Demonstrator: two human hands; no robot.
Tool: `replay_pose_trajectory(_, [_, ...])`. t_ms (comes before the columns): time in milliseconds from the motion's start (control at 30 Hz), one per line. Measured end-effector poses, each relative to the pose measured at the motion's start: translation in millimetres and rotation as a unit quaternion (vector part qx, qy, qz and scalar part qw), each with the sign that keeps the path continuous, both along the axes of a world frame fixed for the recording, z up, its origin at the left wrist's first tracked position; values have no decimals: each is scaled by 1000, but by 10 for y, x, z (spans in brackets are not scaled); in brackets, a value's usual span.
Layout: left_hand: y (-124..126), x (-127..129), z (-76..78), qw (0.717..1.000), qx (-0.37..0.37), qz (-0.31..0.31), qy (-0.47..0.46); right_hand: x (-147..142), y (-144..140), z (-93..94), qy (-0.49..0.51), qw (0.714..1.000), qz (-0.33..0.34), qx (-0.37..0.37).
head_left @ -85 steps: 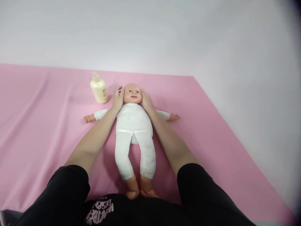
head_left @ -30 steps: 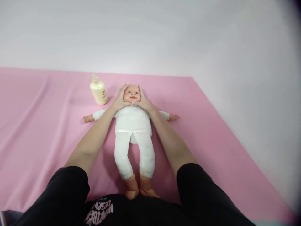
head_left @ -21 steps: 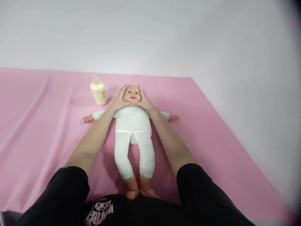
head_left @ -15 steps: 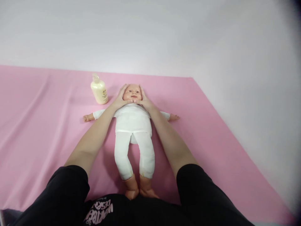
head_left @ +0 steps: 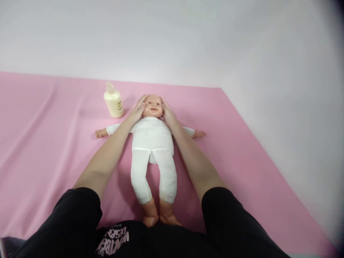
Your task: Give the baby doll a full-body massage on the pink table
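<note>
A baby doll point(head_left: 152, 134) in white top and trousers lies on its back, feet toward me and arms spread out sideways. My left hand point(head_left: 139, 109) rests against the left side of the doll's head, fingers stretched flat along the cheek and temple. Against the opposite side lies my right hand point(head_left: 168, 113), its fingers also extended upward beside the face. Both palms touch the head without wrapping round it. The right thumb is hard to make out.
A pump bottle of pale yellow lotion point(head_left: 114, 104) stands left of the doll's head. Under everything spreads a pink cloth point(head_left: 233, 157), creased at the left, with its edge slanting along the right. A pale surface point(head_left: 172, 43) lies beyond it.
My thumbs have left the doll's chin and moved outward and up toward the sides of its face. The head has shifted slightly, and the bottle stays put.
</note>
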State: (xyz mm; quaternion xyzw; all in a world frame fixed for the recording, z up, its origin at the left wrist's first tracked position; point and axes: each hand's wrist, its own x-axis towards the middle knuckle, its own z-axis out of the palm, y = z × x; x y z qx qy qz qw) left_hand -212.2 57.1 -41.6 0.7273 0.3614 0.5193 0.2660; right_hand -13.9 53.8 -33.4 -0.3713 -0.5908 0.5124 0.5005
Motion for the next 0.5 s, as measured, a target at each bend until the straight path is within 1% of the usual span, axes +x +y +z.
replay_pose_trajectory(67, [30, 4, -33, 1000, 0, 7, -13, 12, 8, 15, 18, 999, -14, -35])
replay_pose_trajectory(133, [29, -10, -46, 1000, 8, 2, -8, 34, -4, 47, 17, 999, -12, -44])
replay_pose_trajectory(200, [-11, -37, -30, 1000, 16, -7, 14, 58, -29, 82, 15, 999, 5, -34])
replay_pose_trajectory(300, [-106, -73, 29, 999, 9, -14, 45, 79, -73, 119, 8, 999, 33, -7])
replay_pose_trajectory(400, [-163, -79, 78, 999, 1, -8, 53, 80, -101, 129, 7, 999, 52, 12])
replay_pose_trajectory(500, [-163, -69, 97, 998, 9, -7, 56, 81, -115, 123, 25, 997, 68, 18])
